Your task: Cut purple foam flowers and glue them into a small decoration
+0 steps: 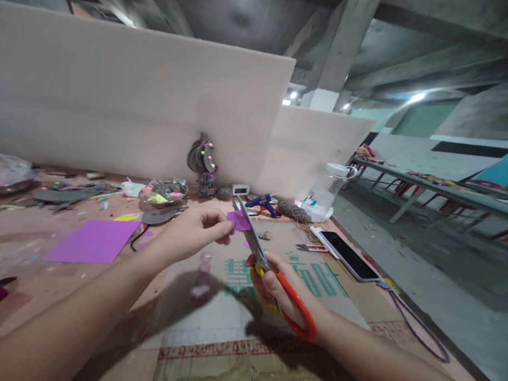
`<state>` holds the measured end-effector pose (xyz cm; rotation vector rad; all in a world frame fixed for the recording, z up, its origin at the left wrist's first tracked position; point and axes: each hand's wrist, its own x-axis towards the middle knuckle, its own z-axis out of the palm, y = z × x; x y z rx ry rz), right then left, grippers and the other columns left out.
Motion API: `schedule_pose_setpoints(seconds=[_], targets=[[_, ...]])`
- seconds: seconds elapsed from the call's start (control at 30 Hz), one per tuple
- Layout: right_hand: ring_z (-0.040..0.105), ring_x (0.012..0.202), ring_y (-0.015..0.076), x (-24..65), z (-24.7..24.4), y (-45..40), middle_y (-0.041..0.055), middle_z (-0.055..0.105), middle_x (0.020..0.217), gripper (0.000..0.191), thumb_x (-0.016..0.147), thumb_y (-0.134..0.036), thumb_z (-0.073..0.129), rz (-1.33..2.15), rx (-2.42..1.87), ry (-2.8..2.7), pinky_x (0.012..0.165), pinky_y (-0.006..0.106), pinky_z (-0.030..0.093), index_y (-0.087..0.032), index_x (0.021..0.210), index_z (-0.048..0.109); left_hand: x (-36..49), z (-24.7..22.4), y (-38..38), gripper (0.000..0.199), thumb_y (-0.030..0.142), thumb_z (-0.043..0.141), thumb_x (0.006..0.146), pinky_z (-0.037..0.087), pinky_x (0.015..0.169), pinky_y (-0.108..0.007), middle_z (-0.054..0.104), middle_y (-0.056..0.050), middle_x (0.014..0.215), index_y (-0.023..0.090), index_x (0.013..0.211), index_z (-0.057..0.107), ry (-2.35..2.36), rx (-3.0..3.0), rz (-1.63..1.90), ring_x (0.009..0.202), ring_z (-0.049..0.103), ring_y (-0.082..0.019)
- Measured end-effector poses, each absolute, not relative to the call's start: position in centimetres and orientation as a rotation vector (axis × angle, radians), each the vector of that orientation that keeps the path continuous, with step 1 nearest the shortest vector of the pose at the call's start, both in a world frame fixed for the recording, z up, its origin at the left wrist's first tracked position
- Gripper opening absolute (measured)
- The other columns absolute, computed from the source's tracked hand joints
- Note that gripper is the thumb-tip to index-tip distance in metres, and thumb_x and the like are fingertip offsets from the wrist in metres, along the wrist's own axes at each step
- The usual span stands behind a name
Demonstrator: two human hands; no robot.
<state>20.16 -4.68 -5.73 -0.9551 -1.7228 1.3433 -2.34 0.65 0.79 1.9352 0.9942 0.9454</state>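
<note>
My left hand (207, 228) pinches the left edge of a small piece of purple sheet (239, 220), held up above the table. My right hand (282, 284) grips a pair of scissors (255, 237) with red and yellow handles. The blades point up and away from me, and the purple piece lies at them, partly hidden behind the near blade. Below both hands is a whitish printed sheet (187, 320) with green characters. A row of pinkish round pieces (202, 275) rests on it, left of the scissors.
A larger purple sheet (93, 241) lies at left. Behind stand a bowl of small parts (163, 195), a grey beaded figure (203, 164) and a blue glue gun (263, 204). At right are grey yarn (294, 211), small snips (312, 248), a phone (350, 255) and a clear bucket (331, 185).
</note>
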Motion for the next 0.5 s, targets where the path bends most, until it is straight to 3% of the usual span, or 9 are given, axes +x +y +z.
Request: schedule_pose_setpoints(seconds=[0.07,0.23,0.37,0.5], targets=[[0.027,0.051,0.0096,20.12,-5.82,-4.69,-0.0059,0.032,0.065,0.06,0.079,-0.074,0.05,1.414,-0.91,-1.694,0.046,0.023,0.023,-0.02,0.107,0.049,-2.06,0.56,0.69,0.029,0.039,0.056,0.085,0.05,0.066,-0.029,0.07,-0.004,0.07,0.018,0.068,0.065,0.98,1.913,0.892,0.068,0.065,-0.017],[0.026,0.05,0.0091,20.18,-5.68,-4.75,-0.0071,0.031,0.062,0.058,0.081,-0.071,0.052,1.441,-0.869,-1.728,0.046,0.023,0.022,-0.019,0.107,0.049,-1.87,0.55,0.64,0.025,0.04,0.06,0.084,0.049,0.067,-0.027,0.068,-0.004,0.085,0.018,0.093,0.062,0.95,1.835,1.088,0.075,0.063,-0.016],[0.027,0.051,0.0091,20.13,-5.44,-4.87,-0.0057,0.034,0.065,0.056,0.082,-0.069,0.052,1.455,-0.875,-1.732,0.046,0.023,0.022,-0.019,0.107,0.049,-1.97,0.68,0.4,0.019,0.035,0.057,0.087,0.047,0.065,-0.024,0.061,0.0,0.075,0.017,0.079,0.059,0.95,1.868,1.153,0.07,0.058,-0.013],[0.025,0.05,0.0085,19.97,-5.53,-4.98,-0.0065,0.032,0.064,0.057,0.081,-0.07,0.053,1.479,-0.856,-1.687,0.045,0.023,0.02,-0.019,0.107,0.049,-1.77,0.46,0.29,0.019,0.031,0.057,0.088,0.045,0.065,-0.023,0.061,-0.001,0.077,0.017,0.075,0.06,0.922,1.923,1.135,0.071,0.057,-0.012]])
